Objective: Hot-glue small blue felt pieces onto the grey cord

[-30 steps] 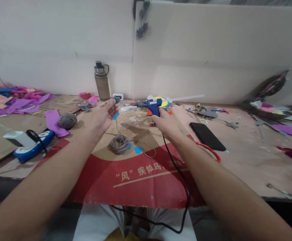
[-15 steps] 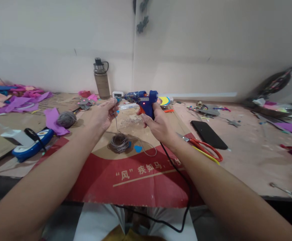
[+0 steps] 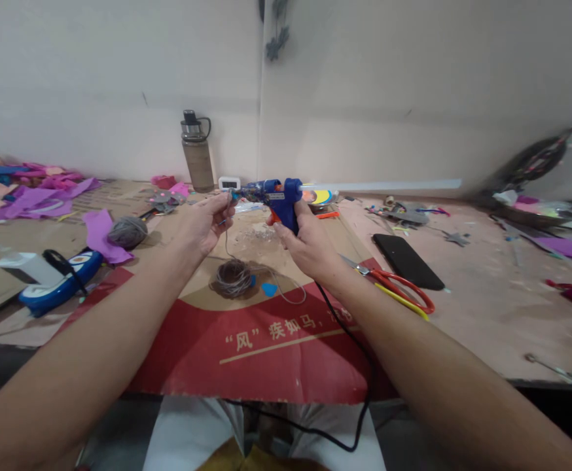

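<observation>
My right hand [image 3: 310, 245] is wrapped round the handle of a blue hot glue gun [image 3: 292, 196], fingers by its orange trigger. A long clear glue stick [image 3: 384, 186] sticks out of its back end. The nozzle points left, at the fingertips of my left hand [image 3: 211, 221]. Those fingertips pinch a small blue piece [image 3: 233, 194] and grey cord; whether the nozzle touches the piece I cannot tell. The cord hangs down toward a loose coil of grey cord [image 3: 233, 278] on the cardboard [image 3: 286, 366]. Beside the coil lies a blue cutout [image 3: 269, 289].
Red-handled scissors [image 3: 398, 288] and a black phone [image 3: 408, 261] lie right of my right forearm. At left are a grey yarn ball [image 3: 127, 232], purple scraps and a blue power strip [image 3: 63, 288]. A bottle [image 3: 197, 157] stands by the wall. The gun's black cable [image 3: 367, 386] hangs over the edge.
The glue gun has shifted slightly left, closer to my left fingertips. My left hand keeps its pinch, and the whole view has moved a little.
</observation>
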### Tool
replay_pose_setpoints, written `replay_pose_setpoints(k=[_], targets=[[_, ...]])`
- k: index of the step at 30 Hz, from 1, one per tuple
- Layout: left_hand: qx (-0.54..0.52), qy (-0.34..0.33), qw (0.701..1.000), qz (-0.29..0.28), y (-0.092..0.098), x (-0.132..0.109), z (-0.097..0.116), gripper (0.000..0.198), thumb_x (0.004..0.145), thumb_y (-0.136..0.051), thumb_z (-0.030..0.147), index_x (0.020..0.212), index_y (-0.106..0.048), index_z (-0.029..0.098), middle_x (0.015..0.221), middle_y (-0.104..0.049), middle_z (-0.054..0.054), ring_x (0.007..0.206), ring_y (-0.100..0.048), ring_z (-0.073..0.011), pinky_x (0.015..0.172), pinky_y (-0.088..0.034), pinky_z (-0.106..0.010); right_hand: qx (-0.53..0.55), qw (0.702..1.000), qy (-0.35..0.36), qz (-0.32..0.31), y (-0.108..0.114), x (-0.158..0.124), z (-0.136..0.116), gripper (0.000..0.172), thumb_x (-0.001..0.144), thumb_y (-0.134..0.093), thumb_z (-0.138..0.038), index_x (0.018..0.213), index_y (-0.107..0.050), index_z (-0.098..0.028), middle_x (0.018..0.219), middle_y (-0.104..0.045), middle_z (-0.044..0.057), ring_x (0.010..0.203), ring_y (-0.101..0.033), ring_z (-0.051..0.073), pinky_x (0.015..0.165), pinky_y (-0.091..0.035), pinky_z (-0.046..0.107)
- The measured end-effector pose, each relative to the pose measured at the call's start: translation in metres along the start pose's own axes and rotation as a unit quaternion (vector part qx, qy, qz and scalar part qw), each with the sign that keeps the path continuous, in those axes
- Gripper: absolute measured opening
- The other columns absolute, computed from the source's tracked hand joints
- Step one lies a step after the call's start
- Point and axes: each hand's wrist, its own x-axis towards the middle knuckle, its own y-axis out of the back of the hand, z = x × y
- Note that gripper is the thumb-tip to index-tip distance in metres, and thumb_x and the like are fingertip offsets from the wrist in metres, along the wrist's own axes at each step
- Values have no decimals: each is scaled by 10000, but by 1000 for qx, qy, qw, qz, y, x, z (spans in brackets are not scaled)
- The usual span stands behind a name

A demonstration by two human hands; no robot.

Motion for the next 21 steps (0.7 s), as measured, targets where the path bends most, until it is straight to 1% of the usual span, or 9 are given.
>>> replay_pose_setpoints(k=[4, 9, 12, 16, 21], targets=[[12, -6, 1000, 4, -2, -2, 1, 73, 703, -726, 170, 707, -660, 139, 676, -664, -20, 533, -579, -76, 497, -449, -179, -18, 1000, 19, 6, 1, 0, -1, 246, 872, -458, -242, 1111, -494, -195, 987, -616, 76, 877, -569, 191, 855, -461, 368], [31, -20, 999, 5, -6, -6, 2, 77, 678, -726, 167, 702, -661, 136, 671, -653, -14, 529, -564, -71, 491, -430, -178, -39, 999, 19, 3, 0, -1, -3, 345, 883, -445, -251, 1220, -466, -181, 1022, -636, 95, 905, -584, 203, 864, -461, 361], [27, -33, 999, 7, -5, -5, 2, 90, 665, -739, 167, 680, -654, 144, 635, -627, -4, 529, -560, -74, 492, -425, -179, -55, 998, 18, 2, 0, 0, -2, 383, 887, -443, -261, 1261, -459, -180, 1076, -638, 112, 962, -587, 223, 883, -461, 372], [18, -38, 999, 6, 0, 0, 1, 76, 677, -731, 157, 684, -655, 154, 622, -611, 3, 529, -557, -75, 488, -422, -179, -67, 997, 30, 5, 1, 0, -2, 418, 890, -441, -262, 1300, -457, -182, 1176, -618, 126, 1077, -568, 244, 946, -443, 380], [17, -46, 999, 8, 1, 2, 1, 69, 686, -725, 159, 704, -659, 160, 643, -634, -6, 540, -569, -82, 494, -427, -182, -82, 996, 15, -2, 2, -1, -3, 437, 891, -438, -263, 1323, -451, -194, 1156, -634, 113, 1108, -567, 255, 963, -447, 397]])
